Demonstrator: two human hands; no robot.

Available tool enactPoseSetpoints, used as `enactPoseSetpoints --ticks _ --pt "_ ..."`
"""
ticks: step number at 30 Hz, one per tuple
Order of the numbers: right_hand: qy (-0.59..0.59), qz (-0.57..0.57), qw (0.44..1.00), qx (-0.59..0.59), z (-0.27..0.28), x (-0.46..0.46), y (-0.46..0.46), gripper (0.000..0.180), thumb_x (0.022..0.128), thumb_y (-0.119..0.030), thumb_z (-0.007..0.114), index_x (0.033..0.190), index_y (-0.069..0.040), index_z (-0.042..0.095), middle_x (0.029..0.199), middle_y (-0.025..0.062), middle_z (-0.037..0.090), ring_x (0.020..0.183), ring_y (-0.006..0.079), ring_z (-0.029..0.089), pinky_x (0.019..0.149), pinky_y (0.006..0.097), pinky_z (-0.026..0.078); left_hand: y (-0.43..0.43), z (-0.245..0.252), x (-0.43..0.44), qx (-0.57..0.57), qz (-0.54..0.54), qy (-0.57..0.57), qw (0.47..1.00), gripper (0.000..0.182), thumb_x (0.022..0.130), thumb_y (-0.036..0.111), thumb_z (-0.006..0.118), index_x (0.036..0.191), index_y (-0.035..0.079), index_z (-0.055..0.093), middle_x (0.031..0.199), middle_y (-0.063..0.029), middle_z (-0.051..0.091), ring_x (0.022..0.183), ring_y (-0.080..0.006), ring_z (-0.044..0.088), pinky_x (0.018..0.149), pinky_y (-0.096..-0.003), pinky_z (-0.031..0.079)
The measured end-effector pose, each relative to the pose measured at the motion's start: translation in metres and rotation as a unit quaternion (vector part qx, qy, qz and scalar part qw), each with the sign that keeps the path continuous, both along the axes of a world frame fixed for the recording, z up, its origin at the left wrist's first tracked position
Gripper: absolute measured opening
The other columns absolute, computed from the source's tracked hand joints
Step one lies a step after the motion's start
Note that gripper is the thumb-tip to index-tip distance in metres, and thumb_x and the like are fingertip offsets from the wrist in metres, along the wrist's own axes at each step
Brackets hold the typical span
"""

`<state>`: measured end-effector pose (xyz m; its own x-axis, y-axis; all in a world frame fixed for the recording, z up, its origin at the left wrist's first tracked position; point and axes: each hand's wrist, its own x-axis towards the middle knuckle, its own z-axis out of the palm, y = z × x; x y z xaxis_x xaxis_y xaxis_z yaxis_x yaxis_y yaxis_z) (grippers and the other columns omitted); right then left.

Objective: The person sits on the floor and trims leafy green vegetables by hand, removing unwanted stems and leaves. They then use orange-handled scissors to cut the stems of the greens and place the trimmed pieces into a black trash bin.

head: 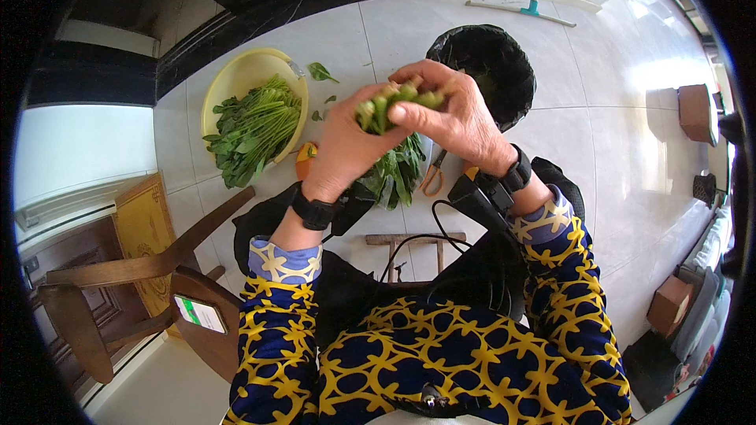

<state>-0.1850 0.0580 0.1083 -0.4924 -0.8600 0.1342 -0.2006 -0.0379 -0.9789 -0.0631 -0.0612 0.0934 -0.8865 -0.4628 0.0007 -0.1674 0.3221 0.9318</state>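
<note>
My left hand (354,136) is wrapped around a bunch of green vegetable stems (378,111), their cut-looking ends facing up. From the other side, my right hand (452,115) grips the same bunch, its thumb across the stems and its fingers behind. Paler, blurred ends show near the right fingers. Below both hands are dark green leaves (397,180); whether they belong to the held bunch is hidden. Scissors (434,179) with orange handles lie on the floor below my right hand. To the left, leafy greens (260,130) with long stems fill part of a yellow plastic basin (214,91).
A bin lined with a black bag (520,79) stands just beyond my right hand. Loose leaves (321,72) lie on the tiles by the basin. A wooden chair (118,268) at left carries a phone (201,314). A floor squeegee (531,9) leans at the back wall.
</note>
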Motion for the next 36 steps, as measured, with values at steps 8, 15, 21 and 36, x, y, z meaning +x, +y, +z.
enactPoseSetpoints --ticks 8,15,21,36 --pt "-0.058 0.013 0.997 0.043 0.028 -0.047 0.033 0.068 0.071 -0.050 0.073 0.108 0.005 0.057 0.098 0.0151 0.063 0.092 0.0190 0.061 0.083 0.0314 0.049 -0.001 -0.011 0.008 -0.367 -0.178 0.115 0.906 0.029 0.066 0.010 0.065 0.094 0.007 0.059 0.084 -0.0072 0.059 0.084 -0.0254 0.057 0.081 -0.0399 0.042" --pt "-0.017 -0.059 0.992 0.110 0.019 -0.044 0.029 0.038 0.083 -0.034 0.067 0.095 0.002 0.063 0.080 0.0049 0.064 0.075 0.0094 0.058 0.068 0.0239 0.048 0.014 -0.018 0.009 -0.499 -0.217 0.117 0.831 0.014 0.068 0.010 0.058 0.082 0.008 0.056 0.075 -0.0011 0.052 0.082 -0.0183 0.057 0.079 -0.0337 0.045" --pt "0.004 -0.083 0.985 0.152 0.016 -0.046 0.025 0.035 0.088 -0.034 0.060 0.096 0.000 0.062 0.079 0.0047 0.063 0.076 0.0107 0.059 0.064 0.0237 0.047 0.010 -0.016 0.011 -0.498 -0.212 0.123 0.832 0.013 0.068 0.011 0.059 0.081 0.008 0.057 0.076 -0.0013 0.054 0.083 -0.0178 0.057 0.080 -0.0334 0.045" --pt "0.008 -0.096 0.984 0.149 0.011 -0.050 0.023 0.029 0.089 -0.029 0.059 0.092 0.000 0.063 0.076 0.0031 0.063 0.072 0.0096 0.058 0.063 0.0232 0.046 -0.008 -0.001 0.009 -0.404 -0.149 0.127 0.893 0.013 0.075 0.016 0.063 0.087 0.009 0.061 0.085 -0.0039 0.060 0.085 -0.0209 0.058 0.081 -0.0358 0.044"
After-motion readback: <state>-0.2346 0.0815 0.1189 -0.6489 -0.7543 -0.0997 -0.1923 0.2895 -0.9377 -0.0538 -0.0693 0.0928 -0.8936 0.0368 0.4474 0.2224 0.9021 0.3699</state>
